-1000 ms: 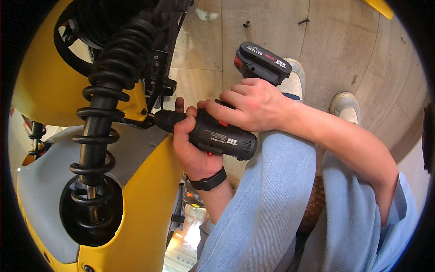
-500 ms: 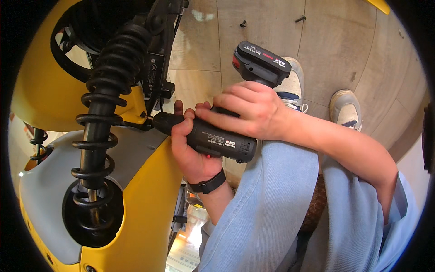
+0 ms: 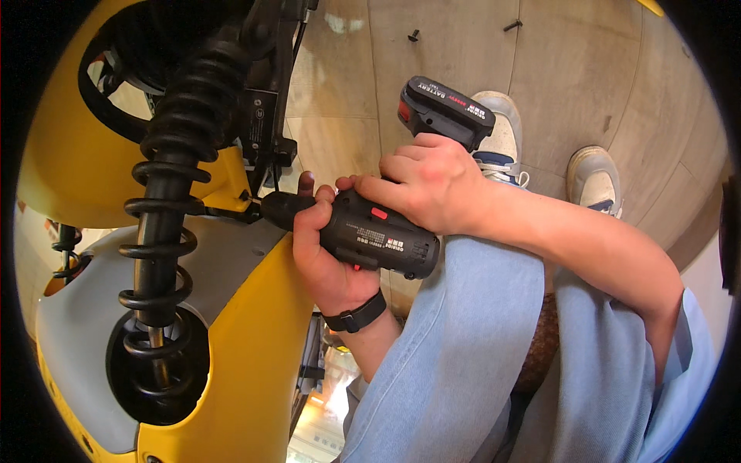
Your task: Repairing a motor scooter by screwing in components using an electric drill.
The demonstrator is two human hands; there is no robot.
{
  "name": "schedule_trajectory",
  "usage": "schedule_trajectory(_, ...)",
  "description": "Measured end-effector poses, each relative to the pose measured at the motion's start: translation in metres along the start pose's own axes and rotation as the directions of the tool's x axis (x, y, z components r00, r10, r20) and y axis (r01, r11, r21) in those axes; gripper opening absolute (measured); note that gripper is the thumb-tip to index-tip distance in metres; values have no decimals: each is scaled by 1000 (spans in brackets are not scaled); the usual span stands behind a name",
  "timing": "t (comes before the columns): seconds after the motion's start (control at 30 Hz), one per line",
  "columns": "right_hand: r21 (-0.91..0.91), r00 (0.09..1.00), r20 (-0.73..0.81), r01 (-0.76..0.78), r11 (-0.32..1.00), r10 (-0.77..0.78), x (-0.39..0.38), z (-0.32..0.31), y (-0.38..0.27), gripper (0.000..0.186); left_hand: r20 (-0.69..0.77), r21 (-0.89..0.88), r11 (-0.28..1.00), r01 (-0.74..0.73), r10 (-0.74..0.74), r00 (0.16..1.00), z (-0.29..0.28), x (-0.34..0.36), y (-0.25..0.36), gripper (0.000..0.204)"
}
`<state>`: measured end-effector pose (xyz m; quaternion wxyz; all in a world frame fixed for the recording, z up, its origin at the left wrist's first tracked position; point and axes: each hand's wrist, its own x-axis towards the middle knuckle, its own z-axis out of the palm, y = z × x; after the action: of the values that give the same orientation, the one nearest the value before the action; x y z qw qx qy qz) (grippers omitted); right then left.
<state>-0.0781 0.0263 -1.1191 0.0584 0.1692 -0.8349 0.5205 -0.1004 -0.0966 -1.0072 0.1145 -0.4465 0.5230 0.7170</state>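
Drill (image 3: 382,238), beside the upper right edge of the yellow panel (image 3: 258,339), is held in two closed grips, right hand (image 3: 432,185) near the battery (image 3: 446,112) and left hand (image 3: 328,258) around the front, apparently aimed at the black bracket (image 3: 238,214), a step calling for steady alignment.

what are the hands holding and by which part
A black cordless drill: the right hand grips it by the handle, the left hand by the front of its body.
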Motion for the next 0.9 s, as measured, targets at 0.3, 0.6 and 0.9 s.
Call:
schedule_trajectory(0.3, 18, 1000, 28, -2, 1000, 1, 0, -1, 0, 21, 26, -27, 1000, -2, 2, 1000, -2, 1, 0, 32)
schedule_trajectory(0.6, 34, 1000, -12, 25, 999, -24, 1, 2, 2, 23, 27, -37, 999, -3, 4, 1000, -3, 2, -2, 30)
schedule_trajectory(0.9, 25, 1000, 26, 17, 1000, -17, 1, 1, 4, 25, -14, -37, 999, -9, 9, 1000, 0, 1, -2, 32)
